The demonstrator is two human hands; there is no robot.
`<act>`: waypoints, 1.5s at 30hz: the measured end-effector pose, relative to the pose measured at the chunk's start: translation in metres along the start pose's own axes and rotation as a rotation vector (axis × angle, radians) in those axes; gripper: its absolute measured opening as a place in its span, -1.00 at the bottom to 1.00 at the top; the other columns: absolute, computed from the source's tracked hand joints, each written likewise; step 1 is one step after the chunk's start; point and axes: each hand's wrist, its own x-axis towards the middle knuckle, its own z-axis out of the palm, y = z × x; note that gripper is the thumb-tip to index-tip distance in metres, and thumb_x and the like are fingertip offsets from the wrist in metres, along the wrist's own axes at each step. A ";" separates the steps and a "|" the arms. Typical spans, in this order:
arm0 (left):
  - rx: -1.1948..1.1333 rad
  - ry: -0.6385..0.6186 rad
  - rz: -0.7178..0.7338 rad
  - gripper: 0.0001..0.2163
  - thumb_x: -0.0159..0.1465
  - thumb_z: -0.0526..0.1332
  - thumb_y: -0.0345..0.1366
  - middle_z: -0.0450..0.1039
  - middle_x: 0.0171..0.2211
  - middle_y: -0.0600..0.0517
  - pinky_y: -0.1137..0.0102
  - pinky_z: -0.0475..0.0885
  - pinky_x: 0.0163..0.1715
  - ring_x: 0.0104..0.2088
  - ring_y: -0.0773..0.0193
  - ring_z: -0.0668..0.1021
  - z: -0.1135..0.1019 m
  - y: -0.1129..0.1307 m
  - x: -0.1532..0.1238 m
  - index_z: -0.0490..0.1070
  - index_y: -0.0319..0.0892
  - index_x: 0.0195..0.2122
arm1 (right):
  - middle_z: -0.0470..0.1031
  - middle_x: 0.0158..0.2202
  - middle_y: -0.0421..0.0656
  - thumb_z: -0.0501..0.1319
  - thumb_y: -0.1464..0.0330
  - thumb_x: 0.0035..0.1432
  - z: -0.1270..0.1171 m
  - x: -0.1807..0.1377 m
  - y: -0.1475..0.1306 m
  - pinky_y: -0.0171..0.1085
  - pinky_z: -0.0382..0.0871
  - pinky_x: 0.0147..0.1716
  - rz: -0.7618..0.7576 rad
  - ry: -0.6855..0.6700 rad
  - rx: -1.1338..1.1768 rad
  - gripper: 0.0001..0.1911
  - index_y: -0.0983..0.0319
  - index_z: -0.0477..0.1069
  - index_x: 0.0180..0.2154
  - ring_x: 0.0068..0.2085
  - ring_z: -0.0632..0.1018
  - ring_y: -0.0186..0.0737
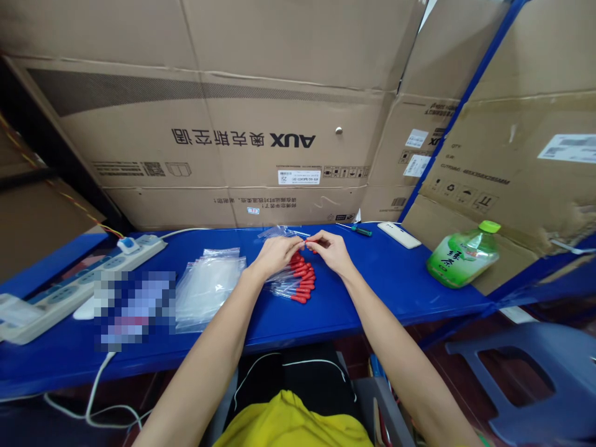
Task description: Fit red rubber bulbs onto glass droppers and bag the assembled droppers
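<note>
On the blue table lies a row of several clear droppers with red bulbs. My left hand and my right hand meet just above the far end of that row, fingers pinched together on a red-bulbed dropper between them. A small clear plastic bag lies just behind my left hand; whether the hand touches it I cannot tell. A stack of clear plastic bags rests to the left of my left forearm.
A white power strip with a cable runs along the table's left. A green tea bottle lies at the right, a screwdriver and a white flat device at the back. Cardboard boxes wall the rear. A grey chair stands lower right.
</note>
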 end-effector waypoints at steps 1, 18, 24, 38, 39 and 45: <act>0.011 -0.001 0.002 -0.61 0.53 -0.04 -0.06 0.62 -0.33 0.00 0.40 0.24 -0.36 -0.31 0.17 0.62 0.000 0.000 0.000 0.56 -0.06 -0.13 | 0.64 -0.34 -0.13 0.47 0.05 0.01 -0.001 0.000 0.000 -0.17 0.55 -0.23 -0.002 -0.009 -0.016 -0.63 0.20 0.57 -0.33 -0.33 0.63 -0.16; -0.181 0.094 0.002 -0.62 0.51 0.00 -0.09 0.65 -0.12 -0.02 0.37 0.40 -0.14 -0.14 0.15 0.63 -0.003 -0.008 0.001 0.59 -0.12 -0.11 | 0.65 -0.34 -0.14 0.47 0.06 -0.03 -0.010 0.004 -0.002 -0.18 0.57 -0.28 0.071 0.029 0.040 -0.59 0.18 0.60 -0.22 -0.33 0.64 -0.14; -0.300 0.085 0.095 -0.63 0.50 0.01 -0.12 0.64 -0.16 -0.09 0.32 0.43 -0.06 -0.15 0.15 0.62 -0.001 -0.010 0.004 0.59 -0.18 -0.13 | 0.65 -0.40 -0.13 0.49 0.05 -0.04 -0.010 0.003 -0.002 -0.17 0.56 -0.33 0.096 0.017 0.039 -0.61 0.18 0.64 -0.27 -0.36 0.64 -0.10; -0.344 0.063 0.125 -0.66 0.50 0.03 -0.16 0.64 -0.18 -0.10 0.34 0.43 -0.08 -0.17 0.16 0.61 0.002 -0.012 0.005 0.57 -0.20 -0.16 | 0.67 -0.39 -0.14 0.49 0.06 -0.05 -0.005 0.001 0.000 -0.19 0.55 -0.32 0.100 0.003 0.038 -0.62 0.18 0.66 -0.27 -0.35 0.66 -0.12; -0.344 0.058 0.128 -0.66 0.50 0.03 -0.16 0.64 -0.18 -0.10 0.34 0.43 -0.08 -0.16 0.16 0.62 0.003 -0.012 0.005 0.57 -0.20 -0.16 | 0.67 -0.39 -0.14 0.49 0.07 -0.06 -0.004 0.001 0.000 -0.17 0.55 -0.30 0.096 -0.008 0.034 -0.62 0.18 0.66 -0.27 -0.35 0.66 -0.12; -0.326 0.079 0.127 -0.64 0.51 0.03 -0.13 0.63 -0.21 -0.08 0.35 0.41 -0.13 -0.21 0.18 0.61 0.008 -0.010 0.006 0.58 -0.19 -0.17 | 0.67 -0.38 -0.13 0.47 0.11 -0.01 -0.003 0.001 -0.001 -0.14 0.57 -0.23 0.073 -0.033 0.027 -0.67 0.18 0.66 -0.27 -0.33 0.66 -0.11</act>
